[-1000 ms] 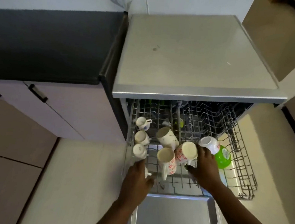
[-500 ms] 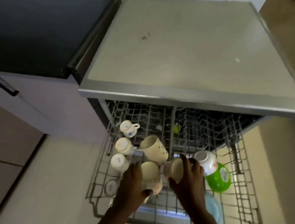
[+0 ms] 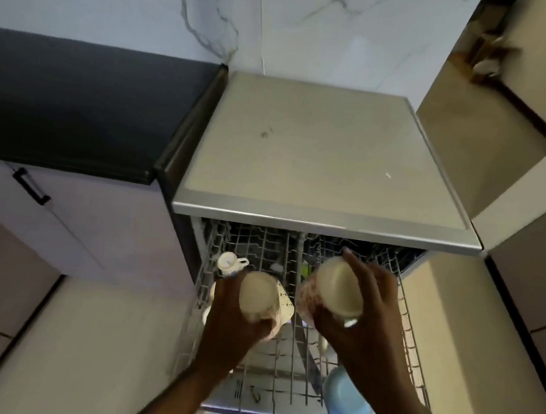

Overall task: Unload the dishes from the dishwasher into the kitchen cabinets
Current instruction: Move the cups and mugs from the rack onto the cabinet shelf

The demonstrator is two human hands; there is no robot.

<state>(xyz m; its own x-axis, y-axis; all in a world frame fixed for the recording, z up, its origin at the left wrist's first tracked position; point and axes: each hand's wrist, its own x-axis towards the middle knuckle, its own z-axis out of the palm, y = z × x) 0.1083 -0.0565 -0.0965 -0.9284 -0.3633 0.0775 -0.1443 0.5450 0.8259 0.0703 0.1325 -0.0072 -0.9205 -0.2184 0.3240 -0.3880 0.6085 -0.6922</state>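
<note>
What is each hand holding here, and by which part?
Left hand grips a cream mug around its body; right hand grips a patterned mug around its body.

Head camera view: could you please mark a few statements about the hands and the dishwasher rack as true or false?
1. Each hand holds a mug. True: the left hand grips one mug, the right hand another mug.
2. A small white cup sits in the rack. True.
3. A blue bowl rests on the dishwasher top. False: it lies in the rack.
4. The rack is pushed fully in. False: it is pulled out.
</note>
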